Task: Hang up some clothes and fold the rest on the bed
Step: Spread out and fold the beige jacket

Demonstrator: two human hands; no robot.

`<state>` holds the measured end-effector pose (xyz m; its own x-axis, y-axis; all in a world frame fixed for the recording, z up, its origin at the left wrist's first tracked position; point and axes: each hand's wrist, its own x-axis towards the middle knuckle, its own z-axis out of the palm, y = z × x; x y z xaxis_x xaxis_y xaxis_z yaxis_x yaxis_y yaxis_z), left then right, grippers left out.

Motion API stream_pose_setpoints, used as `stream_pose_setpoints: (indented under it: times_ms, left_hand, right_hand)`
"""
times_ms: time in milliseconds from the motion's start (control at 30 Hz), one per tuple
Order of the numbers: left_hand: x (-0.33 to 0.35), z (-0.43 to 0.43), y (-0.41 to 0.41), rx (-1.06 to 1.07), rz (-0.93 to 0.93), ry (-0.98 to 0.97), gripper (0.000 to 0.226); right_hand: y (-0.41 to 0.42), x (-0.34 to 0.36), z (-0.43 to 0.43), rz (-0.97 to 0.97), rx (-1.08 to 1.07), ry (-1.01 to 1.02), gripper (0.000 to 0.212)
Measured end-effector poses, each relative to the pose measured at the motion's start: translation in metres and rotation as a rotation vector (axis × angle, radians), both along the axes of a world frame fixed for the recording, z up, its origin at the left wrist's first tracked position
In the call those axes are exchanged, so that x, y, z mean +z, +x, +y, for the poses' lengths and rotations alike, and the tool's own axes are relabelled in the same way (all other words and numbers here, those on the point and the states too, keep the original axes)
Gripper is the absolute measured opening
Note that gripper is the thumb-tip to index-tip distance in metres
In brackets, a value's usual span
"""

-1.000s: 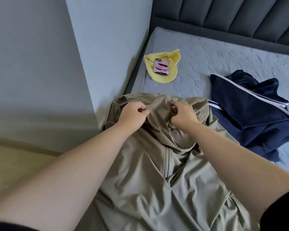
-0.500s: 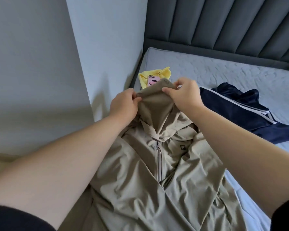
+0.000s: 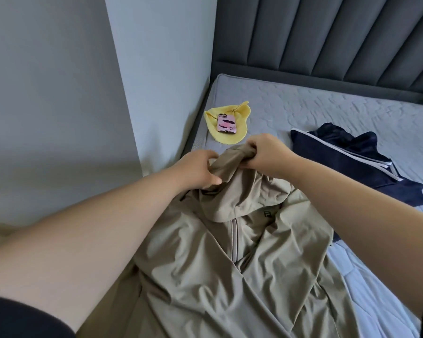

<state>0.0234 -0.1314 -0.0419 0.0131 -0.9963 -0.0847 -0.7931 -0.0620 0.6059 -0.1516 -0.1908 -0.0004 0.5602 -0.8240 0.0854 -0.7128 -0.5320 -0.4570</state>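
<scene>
The left hand (image 3: pixel 197 170) and right hand (image 3: pixel 270 152) both pinch the hood of the tan jacket (image 3: pixel 230 264), lifting it off the bed (image 3: pixel 327 111).

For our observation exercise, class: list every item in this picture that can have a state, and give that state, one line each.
Beige jacket: unfolded, zipped, spread on mattress.
Left hand: grips hood.
Right hand: grips hood.
Navy garment: unfolded, crumpled on mattress.
Phone: face down on yellow cloth.
Yellow cloth: lying loose on mattress.
</scene>
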Motion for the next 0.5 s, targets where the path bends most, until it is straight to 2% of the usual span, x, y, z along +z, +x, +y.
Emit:
stream_pose_setpoints:
  times_ms: [67, 133, 167, 200, 233, 300, 367, 433, 467, 500]
  left_hand:
    - [0.008, -0.001, -0.004, 0.015, -0.236, 0.003, 0.007]
    - [0.014, -0.002, -0.003, 0.102, -0.405, -0.092, 0.010]
    - [0.017, -0.003, -0.002, 0.156, -0.439, -0.150, 0.012]
    - [0.020, -0.004, -0.001, 0.203, -0.456, -0.221, 0.014]
    - [0.023, -0.003, -0.001, 0.239, -0.452, -0.301, 0.015]
    - [0.028, -0.001, 0.003, 0.286, -0.410, -0.524, 0.016]
    - [0.028, 0.006, 0.009, 0.224, -0.415, -0.753, 0.013]
    - [0.020, 0.015, 0.014, -0.015, -0.530, -0.859, 0.017]
    - [0.012, 0.019, 0.016, -0.174, -0.602, -0.824, 0.019]
    - [0.003, 0.025, 0.017, -0.340, -0.690, -0.691, 0.019]
  right_hand:
    - [-0.002, 0.004, 0.001, 0.179, 0.017, 0.062, 0.029]
    - [-0.006, 0.005, 0.001, 0.445, 0.020, 0.164, 0.023]
    - [-0.008, 0.005, 0.001, 0.512, -0.013, 0.146, 0.019]
    - [-0.010, 0.005, 0.000, 0.499, -0.072, 0.073, 0.016]
    - [-0.012, 0.005, -0.002, 0.389, -0.151, -0.053, 0.012]
    - [-0.015, 0.006, 0.000, 0.000, -0.309, -0.363, 0.010]
    - [-0.022, 0.006, 0.006, -0.287, -0.298, -0.551, 0.017]
    - [-0.030, -0.005, 0.014, -0.239, -0.199, -0.571, 0.024]
    - [-0.033, -0.015, 0.019, -0.112, -0.140, -0.524, 0.026]
    - [-0.038, -0.025, 0.024, 0.077, -0.068, -0.419, 0.027]
